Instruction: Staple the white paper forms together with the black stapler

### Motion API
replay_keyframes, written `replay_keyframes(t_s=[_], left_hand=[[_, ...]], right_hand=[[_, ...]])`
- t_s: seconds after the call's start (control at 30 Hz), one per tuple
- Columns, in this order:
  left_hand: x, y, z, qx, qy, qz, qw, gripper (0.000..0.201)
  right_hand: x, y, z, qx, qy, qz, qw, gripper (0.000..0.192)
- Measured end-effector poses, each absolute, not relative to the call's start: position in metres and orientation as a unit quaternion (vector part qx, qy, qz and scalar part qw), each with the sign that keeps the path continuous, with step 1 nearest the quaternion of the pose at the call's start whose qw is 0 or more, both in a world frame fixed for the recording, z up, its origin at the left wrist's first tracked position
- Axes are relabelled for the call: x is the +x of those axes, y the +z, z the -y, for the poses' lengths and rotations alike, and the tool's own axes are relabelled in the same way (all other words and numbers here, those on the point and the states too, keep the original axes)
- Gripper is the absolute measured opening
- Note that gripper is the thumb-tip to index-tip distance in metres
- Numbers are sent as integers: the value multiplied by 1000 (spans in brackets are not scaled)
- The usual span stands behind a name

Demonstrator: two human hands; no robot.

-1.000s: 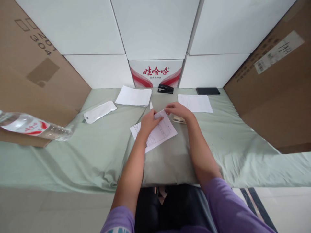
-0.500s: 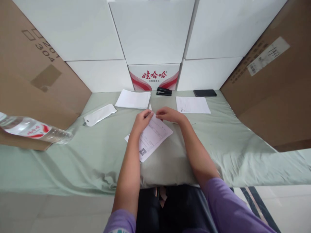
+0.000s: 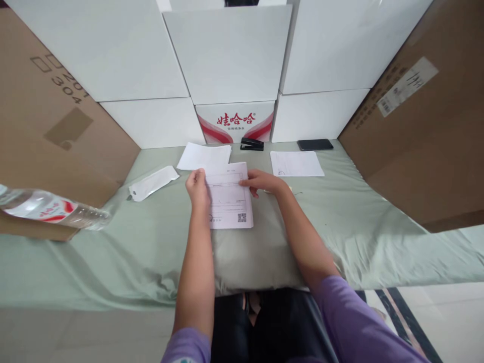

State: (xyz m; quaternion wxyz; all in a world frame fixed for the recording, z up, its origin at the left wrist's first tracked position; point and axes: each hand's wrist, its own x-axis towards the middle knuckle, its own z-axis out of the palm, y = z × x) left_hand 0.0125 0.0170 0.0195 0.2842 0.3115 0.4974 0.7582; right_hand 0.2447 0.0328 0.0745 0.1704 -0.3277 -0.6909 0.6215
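Between my hands are printed paper sheets [image 3: 229,199] with a QR code at the lower right, nearly square to me. My left hand [image 3: 197,185] is closed on their left edge. My right hand [image 3: 260,182] grips the right edge, thumb on top of the print and fingers curled at the side. Just beyond lies a stack of white paper [image 3: 204,157], partly covered by the held sheets. Behind stands a black stapler [image 3: 252,144]. To the right rest other printed sheets [image 3: 297,164].
A black phone [image 3: 315,144] lies at the back right. A white packet [image 3: 153,183] and a clear water bottle [image 3: 53,206] are on the left. White boxes [image 3: 230,55] wall the back; brown cartons [image 3: 401,136] stand at both sides. Green cloth [image 3: 143,257] covers the surface.
The sheets have turned from slanted to nearly straight and lined up together. My left hand has moved left to their edge. The right hand still holds the other side.
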Motion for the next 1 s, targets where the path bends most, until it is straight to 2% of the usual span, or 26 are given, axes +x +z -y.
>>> replay_keyframes(t_s=[0.17,0.27,0.33,0.43,0.53,0.63,0.77,0.9,1.0], left_hand=[[18,16,-19,268,782,-500,257,43],[19,12,-18,265,764,-505,302,43],[20,9,-17,271,734,-508,360,47],[24,5,-16,298,681,-515,426,54],[27,2,-16,331,641,-520,457,53],[30,-1,-17,357,628,-516,460,50],[33,-1,-18,388,610,-517,458,47],[35,1,-17,402,585,-536,457,44],[36,0,-17,414,577,-536,455,44]], right_hand=[[245,74,-31,-366,598,700,135,17],[250,73,-32,-383,567,710,166,24],[257,74,-34,-385,581,686,209,23],[277,74,-42,-414,600,594,341,17],[308,73,-54,-456,568,473,496,10],[343,73,-62,-499,515,364,595,12],[373,75,-60,-524,460,273,663,17],[377,74,-57,-512,438,281,683,23],[375,68,-61,-523,393,303,693,20]])
